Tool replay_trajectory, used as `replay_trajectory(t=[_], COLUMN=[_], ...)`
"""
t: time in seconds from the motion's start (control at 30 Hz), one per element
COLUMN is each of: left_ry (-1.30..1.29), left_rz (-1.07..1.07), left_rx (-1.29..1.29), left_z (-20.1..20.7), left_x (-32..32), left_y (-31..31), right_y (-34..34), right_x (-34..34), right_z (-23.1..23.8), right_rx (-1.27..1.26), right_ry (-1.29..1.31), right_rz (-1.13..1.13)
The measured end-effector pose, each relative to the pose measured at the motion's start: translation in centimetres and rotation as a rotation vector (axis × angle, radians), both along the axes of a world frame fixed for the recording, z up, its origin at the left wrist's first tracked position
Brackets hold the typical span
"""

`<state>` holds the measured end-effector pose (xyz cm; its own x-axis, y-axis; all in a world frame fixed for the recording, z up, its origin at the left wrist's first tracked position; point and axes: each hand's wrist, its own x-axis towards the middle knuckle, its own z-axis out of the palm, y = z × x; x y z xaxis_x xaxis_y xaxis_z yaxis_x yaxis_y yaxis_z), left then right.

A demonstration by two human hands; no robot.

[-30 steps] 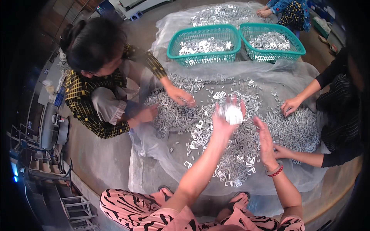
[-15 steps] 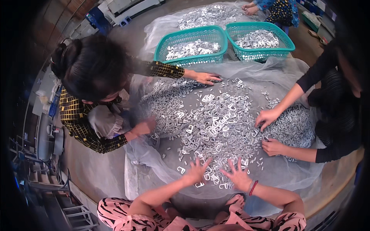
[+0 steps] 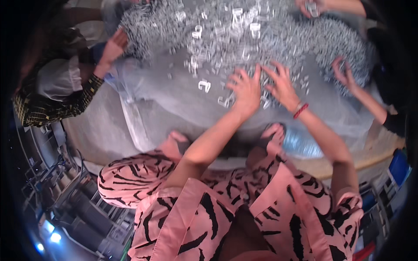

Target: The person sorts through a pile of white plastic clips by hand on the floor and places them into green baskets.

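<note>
Over the near edge of a heap of small grey metal pieces (image 3: 278, 43), my left hand (image 3: 247, 91) lies with its fingers stretched and spread. My right hand (image 3: 283, 90), with a red cord bracelet (image 3: 300, 110) at the wrist, is beside it, also with fingers apart. Their fingertips nearly meet at the near rim of the heap. Neither hand grips anything that I can see. Pale hook-shaped pieces (image 3: 203, 86) lie to the left of my left hand, and others are scattered through the heap. The picture is somewhat blurred.
A translucent sheet (image 3: 174, 102) lies under the heap. At the left, one person's hand (image 3: 114, 45) is beside the pile. On the right are another person's hands, one (image 3: 311, 7) holding a pale piece and one (image 3: 344, 74) beside the grey pieces. My feet (image 3: 274, 135) are close to the sheet.
The view has tipped down toward my lap, so the green baskets are out of sight. My hands have come closer together. The right-hand person's hands have moved apart.
</note>
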<state>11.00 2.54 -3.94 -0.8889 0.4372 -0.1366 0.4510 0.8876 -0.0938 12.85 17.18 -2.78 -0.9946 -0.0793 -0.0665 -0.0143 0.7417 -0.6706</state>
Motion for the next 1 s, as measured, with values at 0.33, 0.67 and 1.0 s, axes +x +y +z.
replay_trajectory(t=[0.33, 0.67, 1.0], left_ry=[-0.619, -0.811, -0.859], left_rz=[0.154, 0.203, 0.28], left_rx=[0.178, 0.678, 0.952], left_z=[4.8, 9.7, 8.3], left_x=[-6.2, -16.0, -15.2], left_y=[-1.6, -5.4, -6.4], right_y=[-1.6, 2.9, 6.1], right_x=[-3.0, -9.7, -7.7], right_z=[1.2, 8.3, 5.5], right_rx=[-0.943, -1.106, -0.679], right_ry=[-0.42, -0.591, -0.276], right_rz=[-0.441, -0.177, -0.217])
